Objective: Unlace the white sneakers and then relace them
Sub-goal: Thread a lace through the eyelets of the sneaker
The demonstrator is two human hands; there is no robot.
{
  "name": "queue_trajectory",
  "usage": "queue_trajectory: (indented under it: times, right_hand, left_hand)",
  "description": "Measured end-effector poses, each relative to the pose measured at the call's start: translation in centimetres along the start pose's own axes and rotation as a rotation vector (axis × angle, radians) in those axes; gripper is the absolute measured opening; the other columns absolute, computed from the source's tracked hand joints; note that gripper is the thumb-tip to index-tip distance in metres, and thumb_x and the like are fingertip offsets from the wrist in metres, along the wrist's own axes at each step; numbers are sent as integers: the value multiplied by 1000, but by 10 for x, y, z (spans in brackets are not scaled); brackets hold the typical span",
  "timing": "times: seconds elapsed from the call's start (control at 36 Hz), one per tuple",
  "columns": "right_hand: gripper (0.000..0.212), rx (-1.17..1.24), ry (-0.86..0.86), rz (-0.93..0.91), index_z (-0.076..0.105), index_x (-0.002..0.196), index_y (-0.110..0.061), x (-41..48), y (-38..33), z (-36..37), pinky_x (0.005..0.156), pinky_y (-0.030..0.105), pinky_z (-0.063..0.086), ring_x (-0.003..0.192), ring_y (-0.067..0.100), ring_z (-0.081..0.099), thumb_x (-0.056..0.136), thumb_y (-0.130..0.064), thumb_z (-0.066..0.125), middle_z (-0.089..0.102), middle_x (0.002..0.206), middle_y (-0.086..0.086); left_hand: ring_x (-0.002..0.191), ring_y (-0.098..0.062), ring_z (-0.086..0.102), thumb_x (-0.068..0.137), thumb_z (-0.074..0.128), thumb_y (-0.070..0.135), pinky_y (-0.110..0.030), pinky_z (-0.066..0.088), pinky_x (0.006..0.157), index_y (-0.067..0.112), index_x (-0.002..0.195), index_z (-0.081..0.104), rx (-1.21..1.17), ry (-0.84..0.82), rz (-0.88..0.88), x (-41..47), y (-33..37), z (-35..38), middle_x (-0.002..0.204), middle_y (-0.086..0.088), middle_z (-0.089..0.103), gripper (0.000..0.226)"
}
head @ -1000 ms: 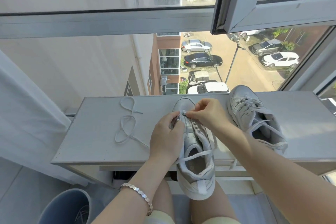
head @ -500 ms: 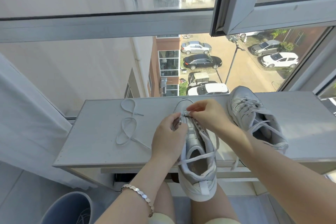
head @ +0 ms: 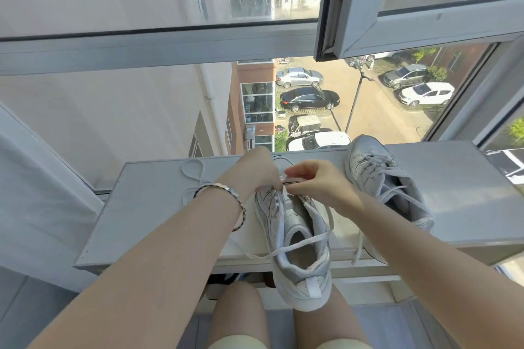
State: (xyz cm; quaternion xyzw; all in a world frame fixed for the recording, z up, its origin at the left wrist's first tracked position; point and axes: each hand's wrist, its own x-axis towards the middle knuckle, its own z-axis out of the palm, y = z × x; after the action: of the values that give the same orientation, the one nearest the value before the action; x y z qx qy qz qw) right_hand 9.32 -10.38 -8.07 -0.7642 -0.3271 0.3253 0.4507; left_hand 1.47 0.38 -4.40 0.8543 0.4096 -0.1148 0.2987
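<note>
Head view, the only one supplied. The near sneaker (head: pixel 295 235) lies toe to 12 o'clock on the bench (head: pixel 141 207). Its heel hangs past the bench's 6 o'clock edge, above the knees (head: pixel 238 314). This placement appears intended to bring the eyelet rows under both hands while the bench carries the forefoot. The left hand (head: pixel 256 171) has its fingers curled on the upper at the forward eyelets, judged to be steadying the shoe. The right hand (head: pixel 320 184) pinches the lace (head: pixel 292 180) between thumb and forefinger just beside the left fingertips, at the toe end of the tongue. A run of lace also crosses the collar and trails off toward both 3 and 9 o'clock. Relacing of this shoe is judged to be at its first eyelets. The second sneaker (head: pixel 380 178) sits at 2 o'clock, laced, close to the right wrist but apart from it. A loose lace (head: pixel 190 170) lies looped at 10 o'clock. The left forearm hides whether it joins the working lace. Bare bench surface lies toward 9 o'clock. Toward 3 o'clock the second sneaker limits the right elbow's sweep. The far edge at 12 o'clock meets the window, with a window sash (head: pixel 425 8) open above. The overhanging heel could tip off if the left hand lets go.
</note>
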Motion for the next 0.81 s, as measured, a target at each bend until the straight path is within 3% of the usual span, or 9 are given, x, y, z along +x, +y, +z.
queue_trajectory:
  times: [0.14,0.28,0.39,0.44,0.56,0.61,0.67,0.72,0.81]
  right_hand:
    - [31,49,12,-10,68,104,-8,1,3,0,79,22,53,83,13,64,74,1,71,68,91,4]
    - [26,53,39,-25,68,94,-17,2,8,3,75,22,52,79,9,64,72,-5,73,68,85,-5]
    - [25,17,59,-35,67,93,-18,1,8,7,66,14,48,74,4,61,72,-5,71,66,82,-8]
    - [25,13,59,-34,67,93,-18,1,7,8,63,13,47,72,5,60,72,-3,70,65,80,-8]
    - [26,5,55,-27,68,96,-13,1,6,8,59,9,45,66,1,57,73,-1,70,63,76,-8]
    - [25,0,53,-33,68,94,-13,1,6,8,60,10,45,65,1,56,73,-1,70,63,75,-7]
    - [24,-19,49,-38,67,93,-14,1,7,7,64,12,47,67,2,56,73,-1,70,63,76,-7]
    - [24,-38,47,-38,68,94,-14,1,7,8,68,15,49,68,2,56,73,-2,70,63,77,-7]
    - [24,-46,49,-35,68,95,-13,2,6,9,66,15,47,68,2,55,74,-2,69,62,76,-7]
  left_hand:
    - [51,-13,43,89,62,15,-19,37,47,11,66,44,50,-90,11,5,5,-3,63,-3,47,29]
    - [57,-10,46,93,55,14,-20,45,56,15,70,45,-271,-79,-19,7,-14,6,68,1,48,25]
    - [68,-22,45,92,51,9,-37,46,70,13,69,46,-467,88,14,6,-31,20,71,-7,48,24]
    - [76,-22,52,92,47,5,-38,50,72,15,71,45,-539,226,35,4,-38,24,81,-7,56,23]
    - [86,-17,65,99,38,3,-30,53,75,13,71,39,-1104,267,85,-6,-41,20,90,-8,67,29]
    - [66,-16,67,99,32,-1,-35,54,73,12,71,37,-1550,206,116,-11,-44,13,65,-7,66,31]
    - [36,-9,47,96,24,-8,-25,50,45,12,69,35,-1757,250,74,-12,-56,8,45,-1,45,35]
    - [31,-5,25,96,23,-5,-14,23,30,16,69,32,-1441,363,13,-11,-77,6,49,1,29,35]
    - [46,-13,31,98,38,11,-23,26,44,17,74,39,-753,397,30,-10,-109,17,57,0,36,24]
